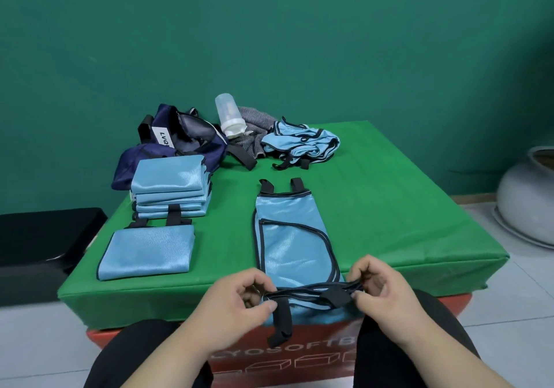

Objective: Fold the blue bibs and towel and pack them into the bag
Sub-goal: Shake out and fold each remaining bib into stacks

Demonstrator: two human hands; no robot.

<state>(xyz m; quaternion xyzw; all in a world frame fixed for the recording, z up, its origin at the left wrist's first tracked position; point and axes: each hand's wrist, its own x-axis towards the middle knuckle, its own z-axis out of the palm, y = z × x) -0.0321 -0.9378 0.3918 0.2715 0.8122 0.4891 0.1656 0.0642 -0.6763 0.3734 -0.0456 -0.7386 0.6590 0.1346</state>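
1. Ahead and left of the grip: a single folded bib (147,249). Beyond it is a stack of folded bibs (171,189), then the navy bag (180,135), mouth open. All are nearer the left hand.
2. Left hand (239,297): thumb and fingers pinch the near-left corner of the bib in work. A black strap (281,324) hangs just below this grip.
3. Bib in work (287,237): folded to a narrow strip. The near end is held between the hands, off the green table (389,207) edge. The long axis runs straight away from the grip.
4. Right hand (380,291): pinches the near-right corner, black trim bunched in the fingertips.
5. Far ahead, slightly right: a pile of unfolded bibs (299,144).
6. Judgement: the next fold carries the held end forward along that axis. Both hands are equally placed; stacking suits the left.
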